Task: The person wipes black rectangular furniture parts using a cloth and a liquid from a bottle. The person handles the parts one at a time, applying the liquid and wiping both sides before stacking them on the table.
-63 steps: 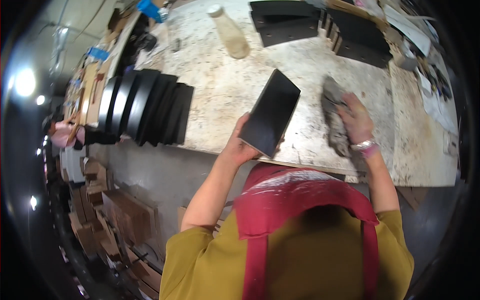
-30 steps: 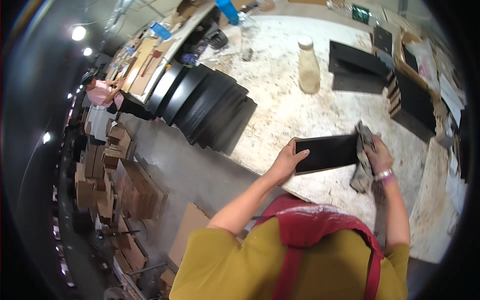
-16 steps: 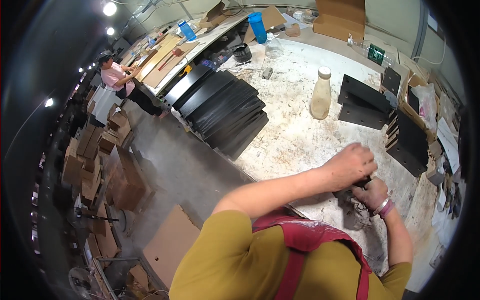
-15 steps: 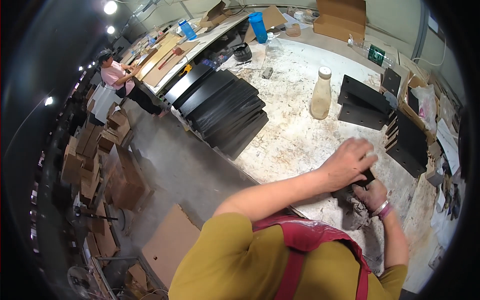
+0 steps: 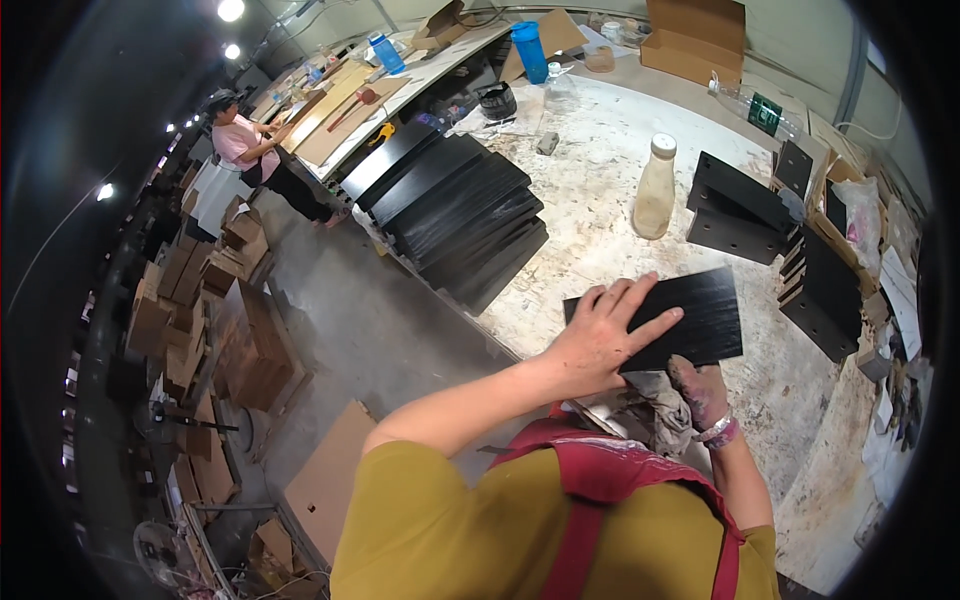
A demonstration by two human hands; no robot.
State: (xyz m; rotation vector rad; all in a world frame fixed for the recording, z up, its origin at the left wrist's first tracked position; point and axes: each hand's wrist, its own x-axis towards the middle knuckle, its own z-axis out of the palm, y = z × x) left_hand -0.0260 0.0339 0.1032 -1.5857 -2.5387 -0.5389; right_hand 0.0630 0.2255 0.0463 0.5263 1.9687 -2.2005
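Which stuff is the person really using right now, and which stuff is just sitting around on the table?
In use:
- black panel, pressed flat under the left hand
- grey rag, at the panel's near edge by the right hand

Just lying about:
- row of black panels
- plastic bottle with white cap
- stacks of black panels
- blue bottle
- cardboard box

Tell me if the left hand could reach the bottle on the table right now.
Probably yes: the left hand lies flat on the black panel, and only bare tabletop lies between it and the bottle.
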